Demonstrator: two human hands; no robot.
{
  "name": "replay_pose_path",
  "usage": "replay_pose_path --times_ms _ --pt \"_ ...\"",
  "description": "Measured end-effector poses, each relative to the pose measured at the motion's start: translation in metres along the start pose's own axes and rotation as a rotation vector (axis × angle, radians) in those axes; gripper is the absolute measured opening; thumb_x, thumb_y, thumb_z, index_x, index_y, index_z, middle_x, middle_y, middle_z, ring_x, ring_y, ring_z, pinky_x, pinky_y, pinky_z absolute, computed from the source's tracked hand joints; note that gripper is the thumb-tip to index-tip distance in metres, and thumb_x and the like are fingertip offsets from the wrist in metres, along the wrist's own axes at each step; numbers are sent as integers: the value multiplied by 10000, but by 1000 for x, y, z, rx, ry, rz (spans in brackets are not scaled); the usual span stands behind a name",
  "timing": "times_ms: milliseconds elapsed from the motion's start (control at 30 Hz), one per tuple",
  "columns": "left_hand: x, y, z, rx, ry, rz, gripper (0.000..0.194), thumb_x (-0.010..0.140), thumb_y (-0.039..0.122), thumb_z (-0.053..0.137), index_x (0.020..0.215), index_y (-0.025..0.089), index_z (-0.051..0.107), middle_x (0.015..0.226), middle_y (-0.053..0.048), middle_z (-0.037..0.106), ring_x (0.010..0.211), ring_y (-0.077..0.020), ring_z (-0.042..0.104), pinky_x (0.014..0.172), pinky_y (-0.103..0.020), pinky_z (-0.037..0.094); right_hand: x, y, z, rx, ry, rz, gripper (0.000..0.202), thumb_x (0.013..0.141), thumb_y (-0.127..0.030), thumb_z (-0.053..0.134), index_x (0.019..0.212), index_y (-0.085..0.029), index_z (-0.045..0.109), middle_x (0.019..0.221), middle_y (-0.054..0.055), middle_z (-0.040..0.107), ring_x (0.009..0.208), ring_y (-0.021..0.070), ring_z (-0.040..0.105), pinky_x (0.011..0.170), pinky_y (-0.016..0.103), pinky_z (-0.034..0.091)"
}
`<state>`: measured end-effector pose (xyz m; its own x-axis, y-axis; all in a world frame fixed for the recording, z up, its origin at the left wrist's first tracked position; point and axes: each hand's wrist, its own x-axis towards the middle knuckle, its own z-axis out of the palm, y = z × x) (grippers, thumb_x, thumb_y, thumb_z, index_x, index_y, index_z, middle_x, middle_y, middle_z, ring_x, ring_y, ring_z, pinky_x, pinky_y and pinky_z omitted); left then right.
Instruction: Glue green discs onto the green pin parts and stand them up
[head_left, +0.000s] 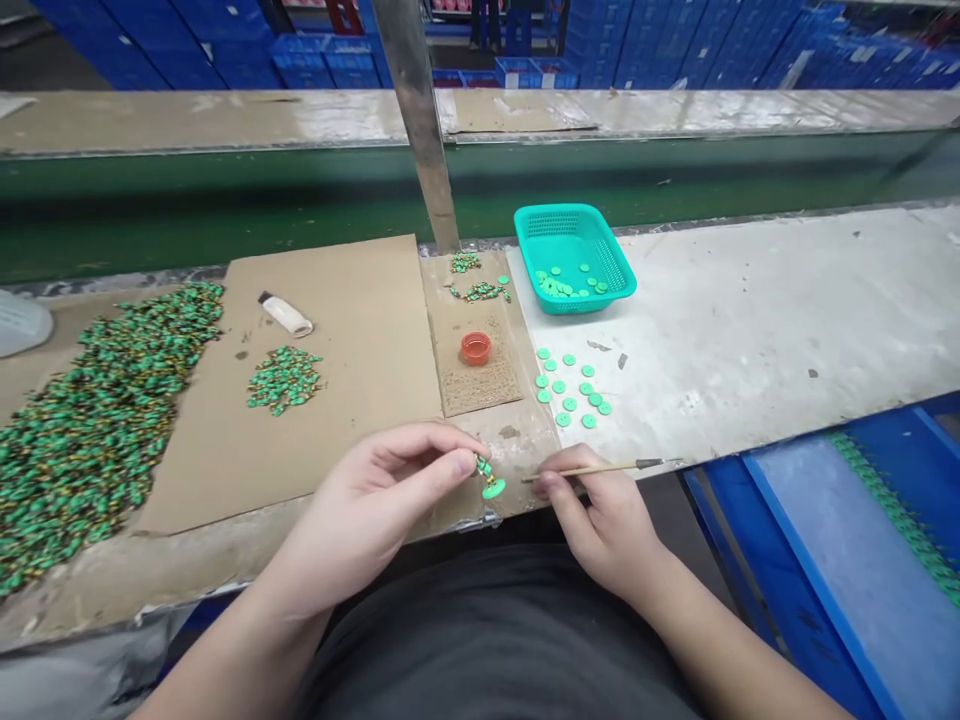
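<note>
My left hand (386,492) pinches a small green toy figure (484,466) between thumb and fingertips. A round green disc base (493,489) is at the figure's lower end, tilted. In my right hand (604,512) is a thin paintbrush (611,467), its dark tip pointing right, away from the figure. Beyond my hands, a small orange cup (475,349) stands on a stained cardboard piece (480,390). Several loose green discs (559,387) lie on the white surface past my right hand.
A turquoise basket (576,305) holds more discs. Left lie a large heap of green figures (112,410), a smaller pile (283,381) on a cardboard sheet (367,300), and a white tube (286,314). A metal post (424,130) rises behind; a blue crate (795,560) sits lower right.
</note>
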<state>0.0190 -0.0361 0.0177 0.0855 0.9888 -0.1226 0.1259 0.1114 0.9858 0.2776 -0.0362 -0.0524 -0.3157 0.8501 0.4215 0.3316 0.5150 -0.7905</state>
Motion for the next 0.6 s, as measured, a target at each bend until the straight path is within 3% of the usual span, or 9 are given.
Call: replay_pose_path --times_ms 200,333,433,600 --pt "14 -1 -8 140 62 2 481 815 754 1010 856 280 932 881 -75 906 785 -229 849 732 -273 718 4 0 3 14 15 -27 158 1174 -180 636 1071 -233 743 916 38 833 785 191 818 760 288 648" --pt "53 15 -1 398 30 112 432 913 710 877 937 279 908 887 -48 899 787 -245 833 719 -308 697 6 -1 2 105 23 -10 156 1168 -202 652 1053 -228 753 948 53 847 837 200 828 831 295 676" --pt "104 31 31 661 -111 333 346 1023 567 698 984 286 897 948 -34 909 816 -234 818 740 -321 662 3 -2 -3 122 50 -30 142 1170 -218 670 1066 -224 766 955 54 854 841 194 830 834 280 676" --pt "187 46 117 830 -285 529 205 1027 363 721 992 279 904 1117 -56 912 1077 -264 821 1001 -389 638 -6 -4 -17 56 88 -3 158 1181 -268 663 1077 -231 776 949 55 850 809 200 808 817 295 669"
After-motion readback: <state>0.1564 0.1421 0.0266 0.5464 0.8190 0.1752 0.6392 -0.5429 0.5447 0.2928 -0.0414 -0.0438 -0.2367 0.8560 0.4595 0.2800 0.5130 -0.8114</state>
